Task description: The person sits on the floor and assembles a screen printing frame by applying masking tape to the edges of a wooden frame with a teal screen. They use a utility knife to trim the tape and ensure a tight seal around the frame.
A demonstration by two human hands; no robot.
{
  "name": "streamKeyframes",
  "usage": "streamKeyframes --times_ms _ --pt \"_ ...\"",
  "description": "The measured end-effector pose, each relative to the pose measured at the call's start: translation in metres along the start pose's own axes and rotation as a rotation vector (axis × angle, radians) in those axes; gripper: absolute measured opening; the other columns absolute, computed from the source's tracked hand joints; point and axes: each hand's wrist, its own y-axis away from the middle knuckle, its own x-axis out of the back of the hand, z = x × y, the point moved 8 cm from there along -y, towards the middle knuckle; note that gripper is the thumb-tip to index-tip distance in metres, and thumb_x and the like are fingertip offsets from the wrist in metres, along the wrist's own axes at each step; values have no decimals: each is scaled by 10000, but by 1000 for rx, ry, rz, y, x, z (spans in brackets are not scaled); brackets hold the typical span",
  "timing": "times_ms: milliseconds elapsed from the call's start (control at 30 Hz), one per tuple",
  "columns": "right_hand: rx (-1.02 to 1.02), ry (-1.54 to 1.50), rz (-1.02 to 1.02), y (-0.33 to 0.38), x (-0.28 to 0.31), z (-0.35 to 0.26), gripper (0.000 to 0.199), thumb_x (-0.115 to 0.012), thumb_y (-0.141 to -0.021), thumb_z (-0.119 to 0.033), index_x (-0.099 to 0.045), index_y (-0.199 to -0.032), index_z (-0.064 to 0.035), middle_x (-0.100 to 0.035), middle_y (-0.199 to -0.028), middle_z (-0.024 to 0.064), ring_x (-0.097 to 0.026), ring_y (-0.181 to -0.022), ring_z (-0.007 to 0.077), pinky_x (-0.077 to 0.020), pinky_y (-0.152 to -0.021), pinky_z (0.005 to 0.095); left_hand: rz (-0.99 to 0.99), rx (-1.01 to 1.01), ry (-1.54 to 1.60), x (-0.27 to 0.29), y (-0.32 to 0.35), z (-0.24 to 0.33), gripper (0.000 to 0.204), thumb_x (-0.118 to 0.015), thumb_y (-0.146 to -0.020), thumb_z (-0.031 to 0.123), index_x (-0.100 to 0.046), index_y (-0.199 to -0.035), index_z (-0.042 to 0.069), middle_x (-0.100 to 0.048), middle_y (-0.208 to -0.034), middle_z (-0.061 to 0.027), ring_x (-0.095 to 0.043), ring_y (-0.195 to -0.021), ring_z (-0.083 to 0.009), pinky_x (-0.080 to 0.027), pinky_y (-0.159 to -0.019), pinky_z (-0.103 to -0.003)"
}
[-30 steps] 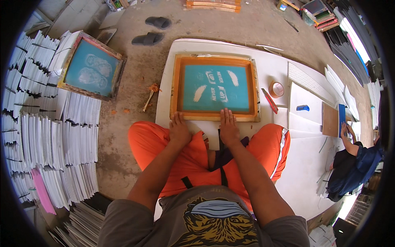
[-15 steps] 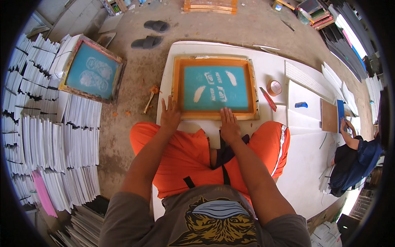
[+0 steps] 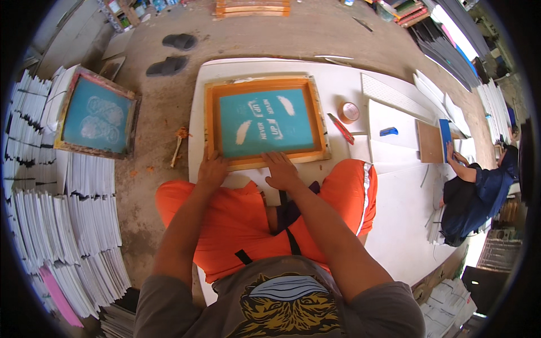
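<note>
We press our left hand (image 3: 212,170) and right hand (image 3: 280,170), both flat and holding nothing, on the near edge of the orange printing frame (image 3: 265,121) lying on the white worktop (image 3: 406,214), and should keep it steady.

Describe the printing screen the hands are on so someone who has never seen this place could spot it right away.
Find the big white board lying on the concrete floor in front of the seated person in orange shorts. On its far left part lies an orange wooden frame with a teal mesh; the left hand and right hand press its near edge. The other teal screen lies apart on paper stacks, with a darker frame.
</note>
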Motion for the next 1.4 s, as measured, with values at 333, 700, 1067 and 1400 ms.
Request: streamKeyframes --times_ms 333,700,1067,1400 --pt "-323 -45 178 41 -1 54 814 -344 -1068 -633 -174 -1686 -131 -192 -1752 92 -155 -1621 258 -146 -1300 521 120 2 64 0 5 -8 411 -815 -849 391 -759 -1171 142 -756 -1124 -38 -520 -1369 -229 -50 -1296 -627" --pt "-764 -146 242 64 -1 126 833 -306 -1080 -619 -151 -1675 -57 -144 -1745 191 -136 -1615 368 -166 -1278 565 123 28 80 4 5 -7 418 -830 -838 386 -767 -1164 133 -752 -1116 -33 -512 -1366 -231 -53 -1287 -651" --pt "-254 -185 92 14 43 91 639 -373 -1094 -546 -694 -1166 1 -701 -1215 240 -630 -1225 411 -484 -1046 540 123 16 152 -5 3 -6 438 -809 -850 399 -744 -1153 91 -730 -1203 -64 -488 -1393 -245 -70 -1282 -651" --pt "-183 155 -61 23 56 99 665 -401 -1058 -629 -717 -1267 -82 -721 -1222 184 -628 -1247 386 -484 -1062 542 93 22 95 -9 1 -4 494 -804 -852 402 -715 -1207 69 -720 -1254 -86 -472 -1427 -253 -78 -1291 -622"
